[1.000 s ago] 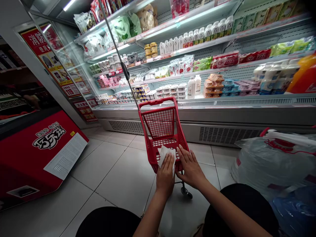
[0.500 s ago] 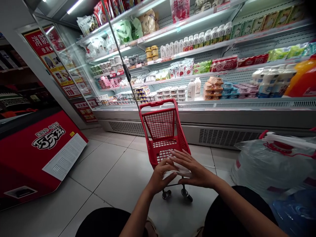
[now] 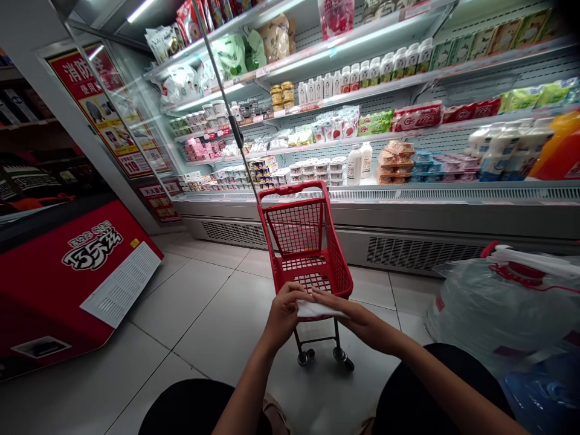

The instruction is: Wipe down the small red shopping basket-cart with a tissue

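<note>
Between my hands is a thin, soft white piece (image 3: 313, 309), perhaps a tissue; its exact kind I cannot make out. My left hand (image 3: 284, 317) has its fingers curled and closed on the left end of it. Stretched out flat, my right hand (image 3: 360, 317) lies along its upper right side, fingertips touching my left fingers. The right thumb is hidden. Just beyond both hands stands a small red shopping cart (image 3: 336, 248), whose basket holds nothing that I can see.
A refrigerated display (image 3: 408, 217) with dairy packs spans the back. At left is a red freezer chest (image 3: 40, 272). Large plastic-wrapped water bottles (image 3: 493, 302) stand at right. A thin dark pole (image 3: 235, 130) rises behind the cart. My knees frame the tiled floor (image 3: 203, 320).
My left fingers have closed on the white piece. My right hand has flattened and lowered from a raised, spread pose. The view has shifted slightly.
</note>
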Motion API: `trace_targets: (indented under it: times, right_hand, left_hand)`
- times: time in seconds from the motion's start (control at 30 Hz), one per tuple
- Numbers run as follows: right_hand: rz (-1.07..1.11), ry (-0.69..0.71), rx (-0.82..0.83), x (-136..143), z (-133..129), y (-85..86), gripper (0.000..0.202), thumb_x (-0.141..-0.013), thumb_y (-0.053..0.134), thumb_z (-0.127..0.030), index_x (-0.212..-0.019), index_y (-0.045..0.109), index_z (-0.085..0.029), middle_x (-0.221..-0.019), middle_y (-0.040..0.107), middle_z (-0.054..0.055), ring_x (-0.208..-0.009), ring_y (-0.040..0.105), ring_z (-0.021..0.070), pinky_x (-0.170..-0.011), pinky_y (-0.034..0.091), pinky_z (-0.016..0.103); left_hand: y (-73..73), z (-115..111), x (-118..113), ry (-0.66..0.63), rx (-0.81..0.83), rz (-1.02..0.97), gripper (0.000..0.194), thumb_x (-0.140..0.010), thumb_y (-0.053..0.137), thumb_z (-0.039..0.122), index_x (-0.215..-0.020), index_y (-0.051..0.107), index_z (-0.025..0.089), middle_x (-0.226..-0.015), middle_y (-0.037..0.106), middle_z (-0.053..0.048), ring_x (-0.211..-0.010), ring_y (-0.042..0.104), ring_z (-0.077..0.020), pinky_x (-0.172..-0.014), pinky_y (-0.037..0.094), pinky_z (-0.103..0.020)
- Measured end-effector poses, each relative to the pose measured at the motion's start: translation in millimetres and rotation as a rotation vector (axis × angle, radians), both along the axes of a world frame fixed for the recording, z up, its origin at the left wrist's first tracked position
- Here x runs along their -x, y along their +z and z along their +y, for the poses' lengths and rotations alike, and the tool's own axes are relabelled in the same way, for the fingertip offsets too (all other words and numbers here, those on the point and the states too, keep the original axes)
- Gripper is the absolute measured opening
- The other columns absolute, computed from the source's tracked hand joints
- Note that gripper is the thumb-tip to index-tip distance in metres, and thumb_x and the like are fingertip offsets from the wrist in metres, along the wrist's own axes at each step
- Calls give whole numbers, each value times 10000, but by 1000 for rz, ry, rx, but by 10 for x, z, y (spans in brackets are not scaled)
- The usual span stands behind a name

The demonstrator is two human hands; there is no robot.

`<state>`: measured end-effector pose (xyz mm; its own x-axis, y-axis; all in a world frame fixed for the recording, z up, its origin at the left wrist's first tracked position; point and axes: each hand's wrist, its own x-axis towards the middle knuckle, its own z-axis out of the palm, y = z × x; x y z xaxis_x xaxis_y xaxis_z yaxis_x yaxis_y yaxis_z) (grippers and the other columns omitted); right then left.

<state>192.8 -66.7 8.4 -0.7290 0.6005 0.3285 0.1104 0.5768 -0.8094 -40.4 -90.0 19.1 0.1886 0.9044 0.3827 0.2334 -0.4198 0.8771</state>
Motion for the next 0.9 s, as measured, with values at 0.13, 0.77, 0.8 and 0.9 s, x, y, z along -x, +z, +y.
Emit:
trace_targets:
  times: [0.13, 0.77, 0.8, 0.9]
  right_hand:
    - [17, -83, 37, -64, 51, 37, 497, -1096, 377, -387, -1592, 382, -361, -1625, 443, 19, -1462, 466, 267, -1192, 403, 523]
    - [-371, -518, -920, 346, 15, -754, 770, -953, 316, 30, -1664, 133, -205, -1672, 342, 54, -1554, 291, 210, -1249, 357, 435]
    - [-376, -469, -937, 244, 70, -749, 774, -950, 312, 38, -1663, 136, -208, -1669, 348, 45, -1553, 291, 200, -1249, 360, 425]
    - [-401, -361, -949, -197, 314, -741, 777, -955, 296, 47, -1661, 137, -235, -1656, 381, 24, -1546, 308, 185, -1249, 367, 421]
  left_hand:
    - [-43, 64, 62, 245, -85, 12, 151, -927, 643, 242, -1072, 684, 229, -1066, 658, -48, -986, 661, -184, -845, 580, -322]
    - [-531, -60, 78, 306, -352, 835, 530, -892, 532, 71, -1399, 519, 225, -1438, 628, -64, -1497, 416, -229, -1306, 184, -559]
    - [-534, -54, 110, 299, -360, 833, 554, -877, 527, 57, -1404, 520, 228, -1428, 636, -61, -1497, 417, -226, -1304, 192, -558]
    - [-566, -32, 169, 286, -370, 801, 591, -851, 525, 42, -1410, 529, 232, -1405, 654, -58, -1499, 415, -231, -1299, 195, -570]
